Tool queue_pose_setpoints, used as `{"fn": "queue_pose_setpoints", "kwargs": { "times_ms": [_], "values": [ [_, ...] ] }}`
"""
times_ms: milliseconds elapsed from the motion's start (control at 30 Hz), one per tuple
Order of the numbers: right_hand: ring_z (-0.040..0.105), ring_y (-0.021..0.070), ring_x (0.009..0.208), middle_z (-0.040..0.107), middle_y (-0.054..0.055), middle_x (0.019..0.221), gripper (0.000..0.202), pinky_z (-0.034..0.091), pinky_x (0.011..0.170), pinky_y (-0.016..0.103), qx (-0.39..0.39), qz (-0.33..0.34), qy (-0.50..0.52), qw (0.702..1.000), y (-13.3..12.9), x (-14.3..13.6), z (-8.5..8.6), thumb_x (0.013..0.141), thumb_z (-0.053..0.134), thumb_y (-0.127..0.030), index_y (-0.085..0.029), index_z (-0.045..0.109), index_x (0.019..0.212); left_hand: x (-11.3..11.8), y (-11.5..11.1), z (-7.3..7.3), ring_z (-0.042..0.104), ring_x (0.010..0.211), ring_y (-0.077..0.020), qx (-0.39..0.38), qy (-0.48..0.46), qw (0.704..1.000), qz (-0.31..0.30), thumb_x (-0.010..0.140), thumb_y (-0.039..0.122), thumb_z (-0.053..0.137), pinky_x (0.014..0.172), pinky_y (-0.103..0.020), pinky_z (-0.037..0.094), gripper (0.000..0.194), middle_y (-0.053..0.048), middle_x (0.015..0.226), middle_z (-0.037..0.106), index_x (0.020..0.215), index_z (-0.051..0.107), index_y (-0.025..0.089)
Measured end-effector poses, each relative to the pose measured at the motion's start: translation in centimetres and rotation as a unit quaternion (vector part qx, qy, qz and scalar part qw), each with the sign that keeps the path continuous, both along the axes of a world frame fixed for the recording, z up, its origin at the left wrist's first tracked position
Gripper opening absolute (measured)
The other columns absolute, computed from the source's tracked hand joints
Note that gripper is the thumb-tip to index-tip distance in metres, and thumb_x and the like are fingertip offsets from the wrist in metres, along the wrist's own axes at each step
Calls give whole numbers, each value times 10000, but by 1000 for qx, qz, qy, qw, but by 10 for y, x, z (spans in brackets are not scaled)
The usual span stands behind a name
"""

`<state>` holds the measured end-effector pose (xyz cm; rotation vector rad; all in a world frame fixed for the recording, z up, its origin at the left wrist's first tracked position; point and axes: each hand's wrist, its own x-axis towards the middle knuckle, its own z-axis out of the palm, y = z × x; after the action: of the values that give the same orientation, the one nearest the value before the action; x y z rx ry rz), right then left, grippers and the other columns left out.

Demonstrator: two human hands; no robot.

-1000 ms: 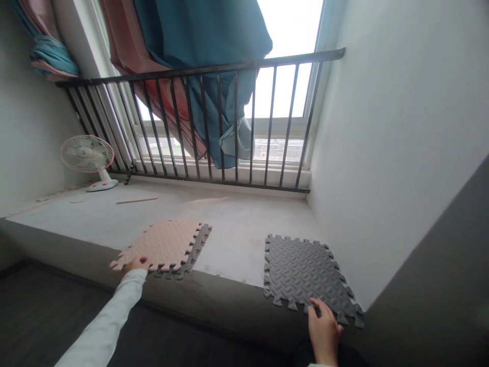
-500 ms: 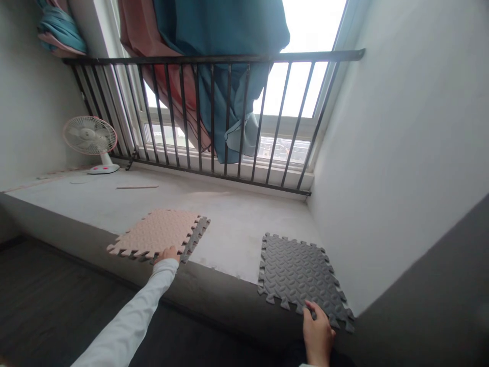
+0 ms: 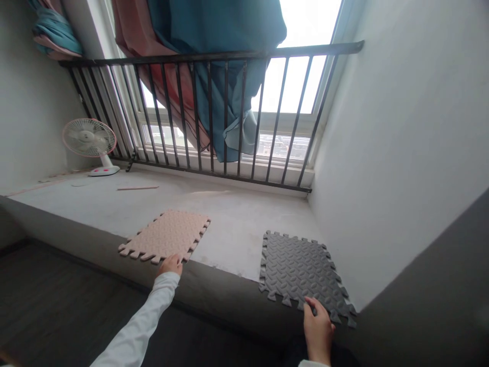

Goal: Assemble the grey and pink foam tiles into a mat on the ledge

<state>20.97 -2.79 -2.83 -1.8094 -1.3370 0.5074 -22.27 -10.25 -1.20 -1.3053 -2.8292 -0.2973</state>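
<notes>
A pink foam mat tile with jigsaw edges lies on the window ledge, its front corner jutting over the ledge's edge. At that front edge my left hand is closed on the tile, fingers partly hidden. To the right, a dark grey foam mat tile with the same toothed edges rests partly on the ledge and overhangs its front. My right hand pinches the grey tile's near edge between thumb and fingers.
A white ledge runs below a black railing and a window with blue and pink curtains. A small fan stands at the left, near a thin strip. A wall bounds the right side.
My left hand has shifted the pink tile slightly right, so it now covers the grey piece that showed beneath its right edge. My right hand stays on the grey tile.
</notes>
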Motion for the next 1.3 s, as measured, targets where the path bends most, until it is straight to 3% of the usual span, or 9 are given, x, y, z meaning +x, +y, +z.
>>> {"fn": "queue_pose_setpoints", "kwargs": {
  "times_ms": [233,367,467,667,833,967,1067,1167,1300],
  "values": [
    [528,327,1006,639,142,1008,338,316,916,490,6,-14,36,999,-6,-4,11,552,414,-365,-182,643,719,4,-1,8,555,888,-197,-69,14,998,8,796,237,379,756,-286,402,238,-91,1023,596,923,574,185],
    [552,288,973,645,157,961,324,372,904,415,36,-12,76,996,-10,-9,18,561,408,-339,-159,637,704,22,-6,11,498,986,-242,-28,80,996,16,787,240,389,744,-333,397,265,-106,1104,565,946,594,184],
    [565,262,947,648,146,950,323,397,888,375,43,-11,90,995,-12,-12,19,565,410,-320,-155,640,721,72,1,10,471,1027,-249,14,102,992,-71,775,234,408,807,-370,369,281,-75,1166,549,973,607,217],
    [580,239,896,653,129,910,322,434,831,335,22,12,118,993,-15,-15,17,560,421,-322,-157,638,730,212,46,-7,481,1024,-236,-11,-23,947,-320,679,309,592,835,-346,381,293,-32,1061,602,971,604,292],
    [602,222,825,659,126,883,350,461,774,310,21,1,141,990,-20,-7,18,553,415,-357,-156,635,735,251,74,-2,478,1017,-256,-53,-22,932,-359,671,243,573,775,-380,411,169,-68,1039,597,830,623,271],
    [598,232,857,654,133,925,424,464,764,312,21,-13,147,989,-19,2,20,563,402,-399,-140,635,804,236,82,24,493,1008,-231,-38,0,920,-390,681,164,517,811,-377,389,166,-55,983,621,766,611,271],
    [590,249,879,649,140,953,453,449,800,334,15,-19,138,990,-17,7,19,555,406,-412,-131,636,826,199,81,57,505,998,-212,29,44,917,-396,713,188,472,854,-370,358,175,-39,977,636,806,600,263],
    [589,252,868,656,127,943,431,443,811,343,22,-20,132,991,-17,10,18,558,422,-417,-146,640,813,138,68,98,522,987,-197,163,147,915,-339,744,213,447,850,-353,338,174,-21,957,658,817,600,253],
    [589,249,860,660,115,939,407,447,805,346,29,-26,136,990,-18,8,20,568,433,-413,-155,638,806,29,31,143,509,1040,-207,205,224,921,-243,797,271,391,887,-369,307,236,-35,1016,655,875,613,247]
  ]
}}
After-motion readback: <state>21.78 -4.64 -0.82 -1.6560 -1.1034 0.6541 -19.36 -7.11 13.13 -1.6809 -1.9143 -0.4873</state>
